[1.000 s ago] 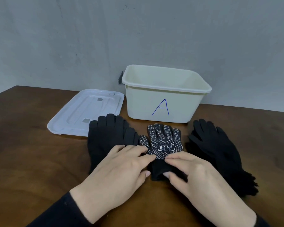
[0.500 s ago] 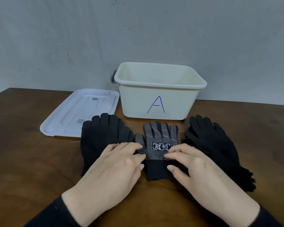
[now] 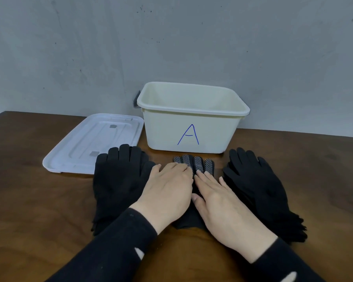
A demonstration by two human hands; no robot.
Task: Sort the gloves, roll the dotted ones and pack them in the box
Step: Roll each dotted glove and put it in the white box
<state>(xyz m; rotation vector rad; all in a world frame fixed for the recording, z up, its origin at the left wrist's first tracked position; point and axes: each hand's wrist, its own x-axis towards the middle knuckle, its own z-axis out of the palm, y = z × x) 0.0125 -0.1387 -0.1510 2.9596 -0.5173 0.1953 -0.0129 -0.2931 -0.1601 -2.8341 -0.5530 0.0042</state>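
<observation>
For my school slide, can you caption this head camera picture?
Both hands flatten the dotted gloves before box A.

Both hands [image 3: 167, 190] seemingly press dotted glove [image 3: 199, 164] flat.

Matt knit dotted glove [image 3: 199, 164], smooth plastic box [image 3: 192, 127], glossy wooden table [image 3: 29, 200].

brown wooden table [image 3: 29, 200], grey speckled wall [image 3: 90, 47]
</observation>
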